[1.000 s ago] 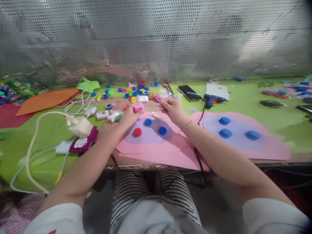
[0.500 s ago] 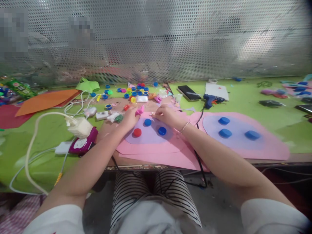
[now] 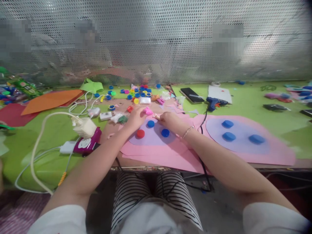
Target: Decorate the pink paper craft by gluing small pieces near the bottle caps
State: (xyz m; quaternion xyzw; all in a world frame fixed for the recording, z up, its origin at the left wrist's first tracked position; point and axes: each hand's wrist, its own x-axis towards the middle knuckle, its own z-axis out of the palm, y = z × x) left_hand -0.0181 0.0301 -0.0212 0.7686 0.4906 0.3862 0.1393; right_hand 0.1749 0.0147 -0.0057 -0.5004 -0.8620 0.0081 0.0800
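Note:
My left hand point(image 3: 137, 116) is closed on a bright pink, soft-looking lump point(image 3: 148, 111), perhaps modelling clay. Close beside it, my right hand point(image 3: 167, 119) pinches a small pale pinkish bit point(image 3: 156, 116), too small to name. Both hands are over the far edge of a lilac paper shape point(image 3: 153, 140), which lies on pink paper point(image 3: 146, 150). On the lilac paper sit a red bottle cap point(image 3: 140, 133), a blue bottle cap point(image 3: 150, 123) and another blue cap point(image 3: 165, 133) near my right wrist.
A second lilac paper point(image 3: 240, 141) with three blue caps lies to the right. Behind are a glue gun point(image 3: 214, 103), a phone point(image 3: 191, 95) and scattered caps point(image 3: 137, 95). A purple power adapter point(image 3: 85, 143) with cables stands left. A perforated metal screen point(image 3: 156, 42) closes the back.
The view has shifted slightly, so the table appears a little further right and lower. My right hand has drawn slightly away from the pink lump, and the pale bit shows more at its fingertips.

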